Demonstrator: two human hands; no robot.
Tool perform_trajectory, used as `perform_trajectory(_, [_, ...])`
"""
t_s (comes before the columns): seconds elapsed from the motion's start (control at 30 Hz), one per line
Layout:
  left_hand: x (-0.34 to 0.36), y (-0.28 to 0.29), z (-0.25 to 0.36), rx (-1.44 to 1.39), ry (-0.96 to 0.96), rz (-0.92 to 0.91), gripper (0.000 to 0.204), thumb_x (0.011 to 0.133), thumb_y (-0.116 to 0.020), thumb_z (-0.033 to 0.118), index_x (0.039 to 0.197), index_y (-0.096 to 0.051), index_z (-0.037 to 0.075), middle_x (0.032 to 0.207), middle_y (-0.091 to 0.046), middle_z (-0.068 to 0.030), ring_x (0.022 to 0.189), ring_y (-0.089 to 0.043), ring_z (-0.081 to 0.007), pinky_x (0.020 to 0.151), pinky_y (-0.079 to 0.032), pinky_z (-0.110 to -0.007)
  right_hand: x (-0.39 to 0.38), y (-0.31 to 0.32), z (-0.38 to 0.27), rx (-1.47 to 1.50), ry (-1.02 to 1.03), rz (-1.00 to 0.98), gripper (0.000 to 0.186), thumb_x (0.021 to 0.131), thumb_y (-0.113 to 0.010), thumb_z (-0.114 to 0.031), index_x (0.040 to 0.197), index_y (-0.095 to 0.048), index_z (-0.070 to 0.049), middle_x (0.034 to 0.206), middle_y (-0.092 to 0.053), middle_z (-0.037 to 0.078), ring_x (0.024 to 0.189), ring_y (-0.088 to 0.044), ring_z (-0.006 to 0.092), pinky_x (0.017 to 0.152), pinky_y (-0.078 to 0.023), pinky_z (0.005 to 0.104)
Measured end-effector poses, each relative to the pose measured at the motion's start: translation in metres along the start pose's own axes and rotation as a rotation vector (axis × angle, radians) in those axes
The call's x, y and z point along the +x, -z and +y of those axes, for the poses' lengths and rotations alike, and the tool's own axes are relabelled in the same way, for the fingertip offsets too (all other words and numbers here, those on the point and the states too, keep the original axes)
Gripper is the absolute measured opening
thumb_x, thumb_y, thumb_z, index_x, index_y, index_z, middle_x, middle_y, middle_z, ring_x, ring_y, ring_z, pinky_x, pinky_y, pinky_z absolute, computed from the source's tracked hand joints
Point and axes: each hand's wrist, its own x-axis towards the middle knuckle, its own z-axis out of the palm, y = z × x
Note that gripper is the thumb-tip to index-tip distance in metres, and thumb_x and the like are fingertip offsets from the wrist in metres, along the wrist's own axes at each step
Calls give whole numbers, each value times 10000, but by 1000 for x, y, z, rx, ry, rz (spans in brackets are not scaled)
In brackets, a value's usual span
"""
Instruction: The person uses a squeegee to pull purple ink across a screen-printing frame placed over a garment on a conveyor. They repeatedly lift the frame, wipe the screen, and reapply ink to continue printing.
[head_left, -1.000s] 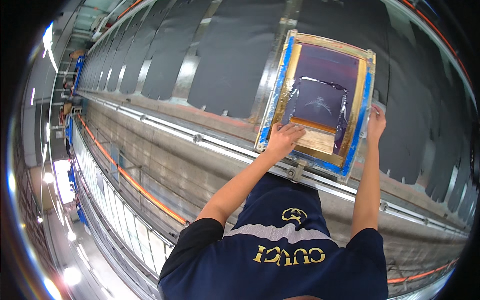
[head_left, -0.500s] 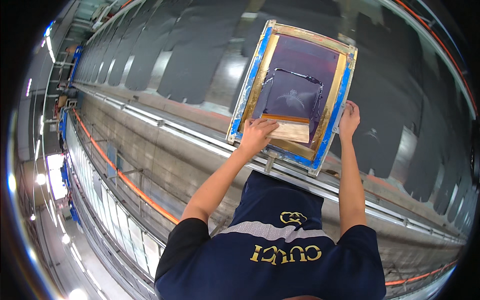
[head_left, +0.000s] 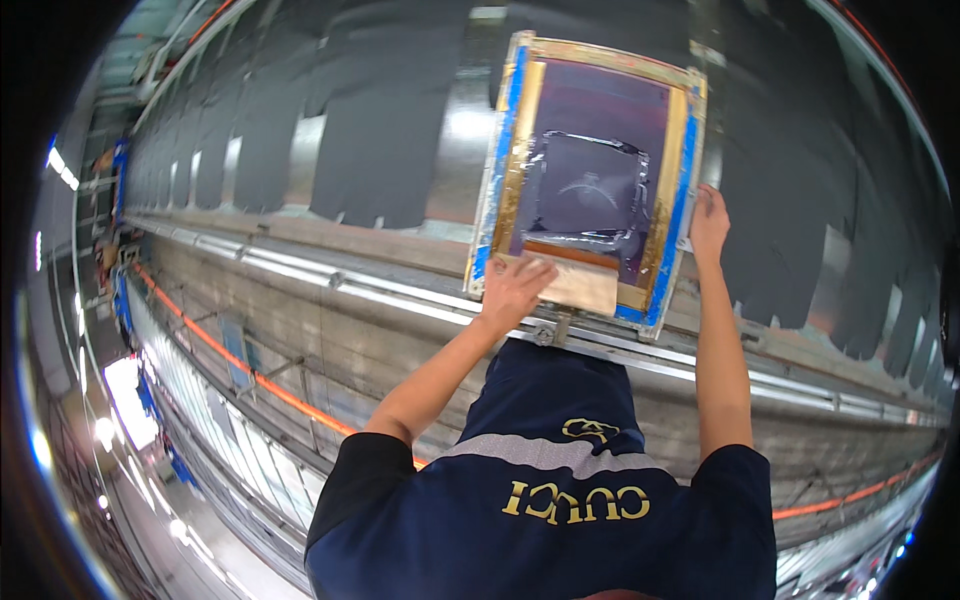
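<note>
Head view: squeegee (head_left: 580,283) under left grip (head_left: 515,290).

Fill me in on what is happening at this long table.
A person stands at a long table lined with dark grey fabric pieces. A printing screen with a wooden frame and blue tape lies flat over one spot. The left hand rests on a wooden squeegee at the near end of the screen, and the right hand holds the frame's right edge. A taped rectangular patch shows in the mesh just beyond the squeegee.
</note>
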Motion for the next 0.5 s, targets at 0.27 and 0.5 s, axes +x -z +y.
perform_trajectory(0.27, [172,6,-67,-37,20,145,374,751,-725,79,1089,-783,229,1102,-760,52,1028,-662,-182,859,-372,-440,-16,3,-112,-127,641,-305,389,843,-769,-250,1188,-709,-78,1196,-666,105,1100,-604,310,937,-496,445])
perform_trajectory(0.5, [175,-25,-75,24,121,6,377,727,-739,99,1075,-797,232,1110,-766,39,1026,-666,-211,894,-395,-454,-45,-47,-70,-173,538,-294,417,744,-785,-87,1156,-733,-123,1191,-687,71,1118,-644,275,955,-509,418])
